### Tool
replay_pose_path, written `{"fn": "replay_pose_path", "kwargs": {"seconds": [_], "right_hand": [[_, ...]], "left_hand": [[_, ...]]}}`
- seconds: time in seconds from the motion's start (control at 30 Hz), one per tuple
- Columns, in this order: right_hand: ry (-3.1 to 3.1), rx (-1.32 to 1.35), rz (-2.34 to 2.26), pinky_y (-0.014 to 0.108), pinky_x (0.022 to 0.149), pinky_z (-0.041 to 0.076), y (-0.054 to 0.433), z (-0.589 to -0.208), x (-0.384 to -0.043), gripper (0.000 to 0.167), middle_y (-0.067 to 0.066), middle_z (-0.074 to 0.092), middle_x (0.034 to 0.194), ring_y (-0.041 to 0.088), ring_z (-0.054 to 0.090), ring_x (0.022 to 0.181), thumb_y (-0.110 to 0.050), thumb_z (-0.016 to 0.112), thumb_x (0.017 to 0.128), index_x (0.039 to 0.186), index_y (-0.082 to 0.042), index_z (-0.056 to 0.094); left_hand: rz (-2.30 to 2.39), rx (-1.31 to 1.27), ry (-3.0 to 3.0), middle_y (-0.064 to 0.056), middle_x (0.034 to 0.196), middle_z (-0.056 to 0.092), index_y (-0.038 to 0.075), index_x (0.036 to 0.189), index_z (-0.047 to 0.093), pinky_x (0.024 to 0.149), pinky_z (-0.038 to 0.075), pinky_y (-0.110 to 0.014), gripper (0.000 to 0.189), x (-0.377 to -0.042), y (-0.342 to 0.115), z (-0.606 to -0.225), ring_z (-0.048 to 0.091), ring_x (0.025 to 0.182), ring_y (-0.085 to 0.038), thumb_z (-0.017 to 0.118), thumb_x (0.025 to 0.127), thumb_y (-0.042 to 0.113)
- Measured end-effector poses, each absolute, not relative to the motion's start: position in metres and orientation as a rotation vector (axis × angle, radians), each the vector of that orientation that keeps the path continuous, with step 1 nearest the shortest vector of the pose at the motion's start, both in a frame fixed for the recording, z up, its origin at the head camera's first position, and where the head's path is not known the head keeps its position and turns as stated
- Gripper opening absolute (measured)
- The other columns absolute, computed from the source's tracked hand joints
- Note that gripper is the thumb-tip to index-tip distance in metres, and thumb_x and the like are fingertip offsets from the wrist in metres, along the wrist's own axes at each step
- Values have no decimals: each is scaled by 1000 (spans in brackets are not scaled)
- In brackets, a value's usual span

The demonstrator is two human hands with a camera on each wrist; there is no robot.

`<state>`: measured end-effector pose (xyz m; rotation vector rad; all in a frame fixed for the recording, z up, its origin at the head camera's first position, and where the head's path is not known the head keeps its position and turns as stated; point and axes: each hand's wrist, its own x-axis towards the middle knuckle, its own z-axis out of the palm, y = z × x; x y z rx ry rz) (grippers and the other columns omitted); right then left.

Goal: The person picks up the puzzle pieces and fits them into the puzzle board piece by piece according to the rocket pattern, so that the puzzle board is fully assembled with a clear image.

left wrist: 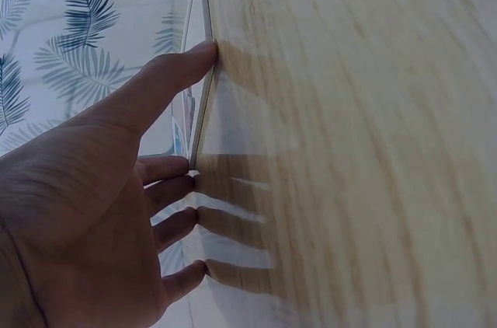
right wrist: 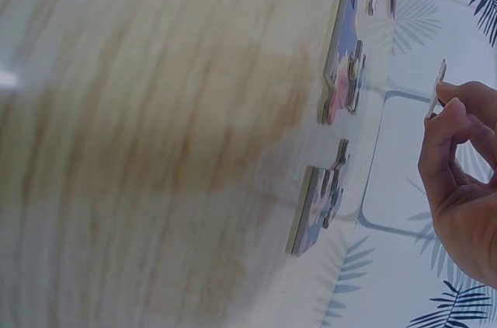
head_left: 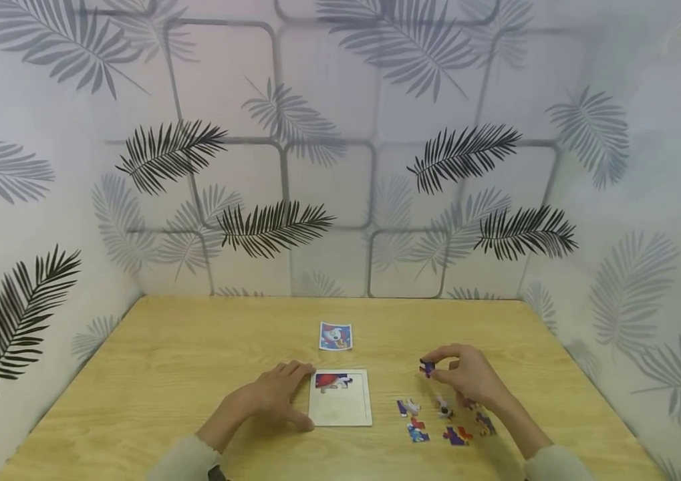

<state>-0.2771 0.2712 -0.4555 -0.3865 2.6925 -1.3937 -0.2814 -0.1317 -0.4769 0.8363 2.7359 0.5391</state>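
A square white puzzle board (head_left: 340,407) lies on the table, with a few joined pieces (head_left: 331,381) showing red and purple in its upper left corner. My left hand (head_left: 280,394) rests along the board's left side, thumb and fingers spread, fingertips at its edge. Up over the table to the right of the board, my right hand (head_left: 469,374) pinches a purple puzzle piece (head_left: 428,367) between thumb and fingers. In the right wrist view that puzzle piece (right wrist: 437,88) appears edge-on, raised above the table.
Several loose puzzle pieces (head_left: 417,433) lie on the wooden table (head_left: 208,341) below my right hand, some close together. A small picture card (head_left: 335,337) of a white cartoon animal lies behind the board. A leaf-patterned wall covering (head_left: 328,174) rises at the table's back and sides.
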Motion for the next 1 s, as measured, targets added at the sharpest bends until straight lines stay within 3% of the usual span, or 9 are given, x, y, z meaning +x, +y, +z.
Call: {"fn": "replay_pose_path", "kwargs": {"seconds": [0.47, 0.67, 0.77, 1.0], "right_hand": [[2685, -396, -1425, 21, 36, 40, 264, -456, -274, 21, 21, 74, 111, 13, 51, 37, -6, 72, 94, 115, -7, 76], [2650, -434, -1459, 32, 36, 50, 258, -459, -271, 18, 22, 65, 132, 11, 51, 41, -5, 73, 93, 111, -9, 77], [2635, -480, -1459, 40, 38, 53, 254, -459, -269, 18, 23, 62, 134, 11, 51, 42, -5, 73, 94, 111, -9, 77], [2645, -543, -1467, 44, 39, 53, 243, -451, -273, 16, 24, 60, 136, 14, 51, 40, -5, 74, 94, 110, -9, 77]], "left_hand": [[547, 824, 2728, -16, 152, 46, 8, 154, 40, 116, 36, -65, 98, -282, -133, -477, 41, 143, -42, 85, 80, 54], [542, 809, 2718, -16, 152, 46, 8, 153, 41, 116, 35, -66, 99, -280, -132, -477, 40, 144, -44, 86, 78, 55], [537, 801, 2714, -16, 152, 46, 9, 153, 42, 116, 35, -66, 99, -280, -131, -478, 40, 144, -44, 86, 78, 55], [549, 826, 2741, -16, 152, 46, 9, 153, 41, 115, 36, -66, 98, -288, -134, -483, 41, 143, -43, 86, 78, 52]]}}
